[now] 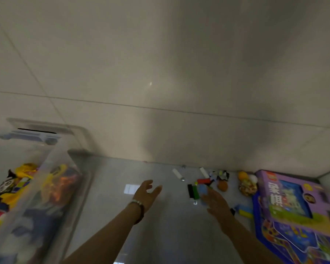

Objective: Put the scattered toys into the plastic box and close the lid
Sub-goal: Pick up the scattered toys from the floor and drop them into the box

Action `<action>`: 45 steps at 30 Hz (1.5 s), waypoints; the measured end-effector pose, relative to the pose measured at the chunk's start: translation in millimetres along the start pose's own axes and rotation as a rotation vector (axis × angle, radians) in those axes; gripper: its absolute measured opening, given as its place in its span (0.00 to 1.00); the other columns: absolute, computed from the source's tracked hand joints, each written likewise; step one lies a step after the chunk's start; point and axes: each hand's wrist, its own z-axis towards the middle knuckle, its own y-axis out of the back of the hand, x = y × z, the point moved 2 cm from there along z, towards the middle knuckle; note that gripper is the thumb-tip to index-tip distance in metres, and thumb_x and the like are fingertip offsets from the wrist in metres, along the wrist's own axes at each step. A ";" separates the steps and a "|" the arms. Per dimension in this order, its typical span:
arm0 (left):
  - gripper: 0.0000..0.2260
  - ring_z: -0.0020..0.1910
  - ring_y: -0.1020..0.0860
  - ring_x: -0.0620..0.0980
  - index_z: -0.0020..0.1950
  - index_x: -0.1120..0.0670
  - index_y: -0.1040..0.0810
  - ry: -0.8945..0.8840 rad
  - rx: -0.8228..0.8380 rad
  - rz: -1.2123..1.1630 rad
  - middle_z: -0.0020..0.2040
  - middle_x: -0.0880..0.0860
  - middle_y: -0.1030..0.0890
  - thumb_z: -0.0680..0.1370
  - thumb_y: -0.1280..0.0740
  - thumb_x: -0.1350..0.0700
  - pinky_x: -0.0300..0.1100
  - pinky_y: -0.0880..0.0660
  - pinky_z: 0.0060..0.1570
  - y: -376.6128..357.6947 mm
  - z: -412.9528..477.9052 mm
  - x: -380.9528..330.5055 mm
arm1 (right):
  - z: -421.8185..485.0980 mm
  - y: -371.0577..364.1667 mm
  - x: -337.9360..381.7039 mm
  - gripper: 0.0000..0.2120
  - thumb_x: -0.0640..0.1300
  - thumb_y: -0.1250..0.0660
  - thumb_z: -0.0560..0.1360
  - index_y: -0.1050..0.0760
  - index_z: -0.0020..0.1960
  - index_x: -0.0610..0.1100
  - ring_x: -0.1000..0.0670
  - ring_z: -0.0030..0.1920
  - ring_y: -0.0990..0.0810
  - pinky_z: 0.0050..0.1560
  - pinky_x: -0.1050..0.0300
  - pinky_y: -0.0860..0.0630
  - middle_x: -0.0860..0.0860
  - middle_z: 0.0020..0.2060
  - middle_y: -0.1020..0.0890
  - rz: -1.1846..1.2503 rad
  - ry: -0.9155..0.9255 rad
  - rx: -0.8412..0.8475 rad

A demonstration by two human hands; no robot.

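Our left hand (pixel 147 193) hovers at lower centre, fingers released and holding nothing. Our right hand (pixel 216 203) reaches among the toys (pixel 196 191) scattered at lower right, probably to gather them. Blur hides its fingers, so we cannot tell their grip. The plastic box (pixel 55 157) sits lower left, some toys inside.

One clear plastic box (pixel 46 164) is standing at the left, and one purple boxed game (pixel 286 189) is lying over one blue puzzle board (pixel 286 242) at the right. Between them, two white cylinders (pixel 177 174) are lying at the far side, while one black brick (pixel 190 191), one green brick (pixel 195 192), one orange ball (pixel 222 186), one yellow brick (pixel 245 213) and one bag of play food (pixel 247 184) are sitting nearby. The toys (pixel 23 180) inside the box are blurring beyond counting.
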 end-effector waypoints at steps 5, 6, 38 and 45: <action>0.22 0.63 0.28 0.53 0.68 0.55 0.31 0.053 0.038 -0.011 0.66 0.55 0.27 0.76 0.34 0.49 0.42 0.31 0.57 -56.6 24.5 23.3 | 30.1 13.6 -39.3 0.11 0.40 0.25 0.68 0.24 0.47 0.46 0.43 0.52 0.21 0.53 0.47 0.23 0.41 0.54 0.20 -0.093 0.046 -0.094; 0.22 0.63 0.28 0.53 0.68 0.55 0.31 0.059 0.046 -0.006 0.66 0.55 0.27 0.77 0.35 0.49 0.41 0.31 0.56 -65.8 26.4 25.9 | 35.1 12.1 -45.1 0.11 0.40 0.24 0.67 0.25 0.46 0.46 0.42 0.51 0.21 0.52 0.46 0.23 0.41 0.52 0.20 -0.111 0.051 -0.104; 0.16 0.47 0.22 0.54 0.59 0.60 0.26 0.309 0.185 -0.539 0.53 0.59 0.21 0.82 0.47 0.51 0.44 0.23 0.43 -123.5 46.1 56.1 | 47.5 -32.8 -37.7 0.10 0.44 0.29 0.72 0.20 0.52 0.42 0.57 0.41 0.23 0.46 0.68 0.27 0.49 0.44 0.18 -0.312 0.380 0.109; 0.21 0.20 0.38 0.44 0.31 0.54 0.35 0.327 0.149 -0.414 0.22 0.48 0.35 0.83 0.48 0.49 0.33 0.39 0.18 -144.0 39.9 39.9 | 45.3 55.9 -73.6 0.11 0.43 0.28 0.71 0.26 0.45 0.56 0.60 0.40 0.26 0.38 0.70 0.31 0.59 0.42 0.26 -0.488 0.323 -0.153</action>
